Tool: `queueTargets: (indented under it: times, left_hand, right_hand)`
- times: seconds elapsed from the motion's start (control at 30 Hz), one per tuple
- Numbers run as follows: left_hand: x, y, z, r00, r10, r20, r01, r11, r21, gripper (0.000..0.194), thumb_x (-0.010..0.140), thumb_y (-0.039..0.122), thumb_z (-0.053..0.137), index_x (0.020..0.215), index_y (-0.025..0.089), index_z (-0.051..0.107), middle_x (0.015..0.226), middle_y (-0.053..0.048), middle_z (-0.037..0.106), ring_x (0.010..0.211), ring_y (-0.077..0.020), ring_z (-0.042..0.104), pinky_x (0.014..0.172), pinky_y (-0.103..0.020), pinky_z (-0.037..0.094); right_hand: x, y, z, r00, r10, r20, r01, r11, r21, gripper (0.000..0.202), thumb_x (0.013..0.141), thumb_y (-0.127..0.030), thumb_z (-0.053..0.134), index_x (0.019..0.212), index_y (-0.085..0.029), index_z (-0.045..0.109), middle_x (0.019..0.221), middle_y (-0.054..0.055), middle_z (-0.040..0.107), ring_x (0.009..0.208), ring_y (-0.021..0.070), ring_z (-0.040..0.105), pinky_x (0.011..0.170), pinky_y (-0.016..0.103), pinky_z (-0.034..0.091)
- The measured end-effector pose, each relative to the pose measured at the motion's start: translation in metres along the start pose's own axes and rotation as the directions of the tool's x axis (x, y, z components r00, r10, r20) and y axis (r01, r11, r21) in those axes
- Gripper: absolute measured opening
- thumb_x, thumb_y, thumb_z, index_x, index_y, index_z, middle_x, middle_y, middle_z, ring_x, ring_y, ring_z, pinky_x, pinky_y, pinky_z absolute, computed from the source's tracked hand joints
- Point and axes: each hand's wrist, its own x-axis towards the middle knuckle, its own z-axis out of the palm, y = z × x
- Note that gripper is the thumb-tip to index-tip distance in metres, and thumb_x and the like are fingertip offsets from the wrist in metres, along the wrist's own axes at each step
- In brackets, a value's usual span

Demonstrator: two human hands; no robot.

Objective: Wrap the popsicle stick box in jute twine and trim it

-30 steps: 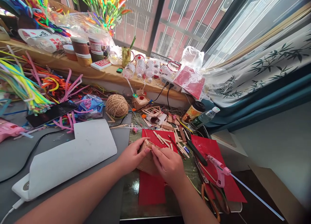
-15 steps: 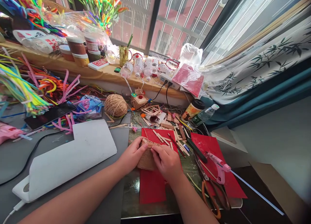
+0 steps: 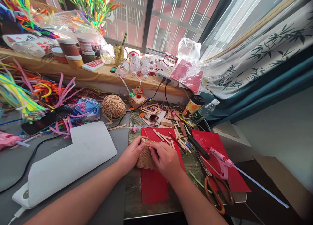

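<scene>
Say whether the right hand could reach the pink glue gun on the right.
Probably yes: though the right hand holds a ridged brown piece and scissors lie between, nothing seems to cover the pink glue gun.

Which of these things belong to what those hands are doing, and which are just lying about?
Probably belong:
brown ridged piece, held by the left hand and right hand
perhaps the twine ball, similar in colour
perhaps the nearby craft sticks

Apparently just lying about:
black phone
water bottle
lidded jars
</scene>
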Motion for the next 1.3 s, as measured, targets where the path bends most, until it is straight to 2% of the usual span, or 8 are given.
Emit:
queueTargets:
  times: [0.1,0.27,0.5,0.73,0.87,1.0,1.13,1.3]
  left_hand:
    - [-0.001,0.005,0.002,1.0,-0.018,-0.004,0.018,1.0,-0.003,0.047,0.1,0.059,0.055,0.13,0.023,0.064,0.13,-0.008,0.072,0.125,-0.0315,0.062,0.105,-0.039,0.046]
    - [0.0,0.007,0.003,0.997,-0.062,-0.048,0.058,0.996,-0.068,0.039,0.098,0.051,0.055,0.123,0.022,0.065,0.117,-0.005,0.074,0.113,-0.0291,0.065,0.097,-0.037,0.048]
    - [0.007,0.002,-0.006,0.987,-0.092,-0.134,0.069,0.984,-0.167,0.048,0.096,0.057,0.054,0.123,0.02,0.065,0.118,-0.007,0.075,0.111,-0.0305,0.066,0.094,-0.037,0.05]
    - [0.008,0.004,-0.008,0.992,-0.105,-0.069,0.083,0.961,-0.265,0.053,0.094,0.061,0.057,0.127,0.019,0.065,0.121,-0.009,0.077,0.113,-0.0329,0.069,0.094,-0.039,0.052]
    - [0.007,0.002,-0.007,0.993,-0.113,-0.036,0.096,0.947,-0.307,0.054,0.092,0.059,0.06,0.128,0.018,0.064,0.122,-0.01,0.077,0.114,-0.0336,0.069,0.095,-0.041,0.052]
    - [0.006,0.005,-0.005,0.988,-0.14,-0.063,0.115,0.948,-0.297,0.055,0.091,0.06,0.061,0.126,0.019,0.065,0.12,-0.009,0.077,0.112,-0.0333,0.069,0.094,-0.04,0.052]
    - [0.005,0.008,-0.006,0.978,-0.195,-0.075,0.163,0.936,-0.311,0.058,0.091,0.064,0.058,0.128,0.02,0.064,0.117,-0.009,0.077,0.109,-0.0343,0.069,0.089,-0.041,0.053]
    - [0.006,0.005,-0.008,0.977,-0.202,-0.064,0.172,0.933,-0.315,0.06,0.09,0.064,0.059,0.13,0.02,0.064,0.118,-0.01,0.077,0.11,-0.0347,0.07,0.088,-0.04,0.053]
  right_hand:
    - [0.002,0.001,-0.002,1.0,0.014,0.022,-0.015,1.0,0.012,0.012,0.109,-0.02,0.056,0.106,-0.022,0.067,0.09,0.006,0.077,0.082,0.0224,0.072,0.075,0.034,0.055]
    - [0.001,0.004,-0.01,0.999,0.036,0.015,-0.036,0.999,0.031,0.01,0.108,-0.02,0.057,0.108,-0.02,0.067,0.093,0.008,0.078,0.084,0.0234,0.073,0.076,0.035,0.056]
    - [-0.006,0.017,-0.033,0.993,0.122,0.003,-0.121,0.976,0.182,0.01,0.105,-0.02,0.06,0.108,-0.024,0.068,0.096,0.006,0.078,0.088,0.0214,0.073,0.081,0.034,0.057]
    - [-0.008,0.02,-0.042,0.965,0.262,0.024,-0.258,0.928,0.268,0.011,0.104,-0.025,0.059,0.099,-0.024,0.069,0.086,0.004,0.074,0.075,0.0189,0.069,0.07,0.032,0.055]
    - [-0.011,0.019,-0.044,0.924,0.378,0.064,-0.376,0.859,0.349,0.013,0.101,-0.027,0.061,0.092,-0.024,0.069,0.081,0.002,0.071,0.069,0.0175,0.064,0.065,0.03,0.053]
    - [-0.014,0.019,-0.045,0.886,0.451,0.104,-0.449,0.783,0.431,0.012,0.099,-0.029,0.064,0.09,-0.023,0.07,0.078,0.002,0.069,0.067,0.0168,0.063,0.063,0.028,0.053]
    - [-0.015,0.02,-0.049,0.874,0.479,0.086,-0.463,0.762,0.453,0.013,0.097,-0.03,0.067,0.088,-0.023,0.072,0.078,0.002,0.071,0.068,0.0169,0.064,0.065,0.029,0.053]
    - [-0.018,0.022,-0.048,0.873,0.482,0.072,-0.459,0.763,0.454,0.013,0.097,-0.03,0.068,0.09,-0.023,0.075,0.081,0.003,0.073,0.07,0.0178,0.065,0.066,0.029,0.054]
